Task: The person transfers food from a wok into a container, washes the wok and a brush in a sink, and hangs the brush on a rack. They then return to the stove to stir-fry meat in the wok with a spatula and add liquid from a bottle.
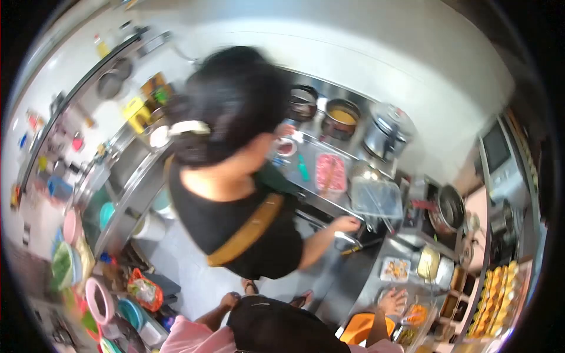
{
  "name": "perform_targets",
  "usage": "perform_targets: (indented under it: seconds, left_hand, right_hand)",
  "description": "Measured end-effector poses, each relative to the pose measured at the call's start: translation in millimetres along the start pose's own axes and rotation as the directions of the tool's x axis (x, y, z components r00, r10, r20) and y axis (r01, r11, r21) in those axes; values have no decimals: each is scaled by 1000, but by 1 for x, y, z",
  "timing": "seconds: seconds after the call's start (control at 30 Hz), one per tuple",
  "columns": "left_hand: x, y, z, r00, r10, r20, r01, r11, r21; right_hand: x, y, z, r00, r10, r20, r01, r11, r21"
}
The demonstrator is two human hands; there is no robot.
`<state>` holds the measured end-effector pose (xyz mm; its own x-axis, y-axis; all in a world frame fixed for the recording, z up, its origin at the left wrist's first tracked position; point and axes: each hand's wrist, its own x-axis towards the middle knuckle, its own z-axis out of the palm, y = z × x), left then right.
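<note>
My right hand [393, 301] reaches over the steel counter at lower right, fingers spread, with nothing visible in it. It lies over or on a pale container [385, 292], mostly hidden by the hand. Close beside it are a tray of orange pieces [416, 314], an orange bowl [360, 327] and a white tray of small food pieces [395, 269]. My left hand [230, 301] hangs low by my black apron [276, 326]; its fingers are too small and blurred to read.
A co-worker in black [241, 217] stands directly ahead, one hand [345, 224] by the stove counter's edge. Beyond are a pot [341, 119], a pink-filled tray [331, 172] and a clear tub [376, 197]. A frying pan [448, 209] and egg trays [494, 300] are at right; basins [100, 300] at left.
</note>
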<state>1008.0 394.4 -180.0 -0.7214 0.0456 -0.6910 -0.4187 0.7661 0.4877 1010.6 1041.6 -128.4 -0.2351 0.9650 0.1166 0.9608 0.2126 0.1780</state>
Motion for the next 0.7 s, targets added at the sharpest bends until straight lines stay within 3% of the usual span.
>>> perform_targets:
  seconds: [0.1, 0.17, 0.23, 0.27, 0.3, 0.33, 0.37, 0.43, 0.47, 0.5, 0.53, 0.6, 0.7]
  left_hand:
    - [5, -61, -3, 983, -104, -149, 99, 994, -41]
    - [-8, -71, -18, 954, -154, -257, 84, 961, -264]
    - [16, -117, -15, 933, -259, -250, 172, 931, -321]
    - [21, -140, -18, 936, -134, -326, 33, 954, -298]
    - [13, -152, -39, 962, -165, -219, 87, 942, -324]
    - [5, -158, -55, 904, -234, -359, 102, 930, -352]
    - [-2, -166, -70, 820, -298, -488, 105, 918, -383]
    - [-22, -196, -120, 866, -449, -222, 272, 793, -545]
    - [-31, -207, -148, 865, -483, -137, 348, 773, -530]
    - [-28, -224, -160, 863, -477, -164, 365, 816, -449]
    - [-24, -240, -171, 878, -440, -186, 362, 867, -343]
    - [-1, -280, -189, 898, -374, -233, 277, 891, -361]
    - [21, -294, -250, 893, -322, -316, 187, 901, -391]
  right_hand:
    - [-44, -37, -21, 972, -122, -202, 139, 987, 76]
    - [-96, -74, -41, 891, -286, -353, 364, 914, 178]
    - [-169, -113, -64, 768, -473, -432, 607, 751, 258]
    - [-210, -128, -73, 700, -559, -444, 701, 658, 275]
    - [-248, -141, -81, 635, -633, -443, 769, 572, 285]
    - [-282, -152, -86, 572, -702, -425, 820, 490, 295]
    - [-312, -159, -91, 519, -763, -385, 852, 426, 303]
    - [-362, -166, -100, 457, -856, -240, 866, 368, 338]
    - [-382, -171, -107, 446, -885, -134, 856, 378, 354]
    - [-394, -169, -105, 458, -889, -17, 823, 417, 387]
    - [-406, -169, -102, 470, -877, 105, 784, 469, 408]
    - [-425, -167, -102, 494, -813, 310, 659, 582, 476]
    - [-450, -189, -98, 499, -753, 429, 504, 655, 564]
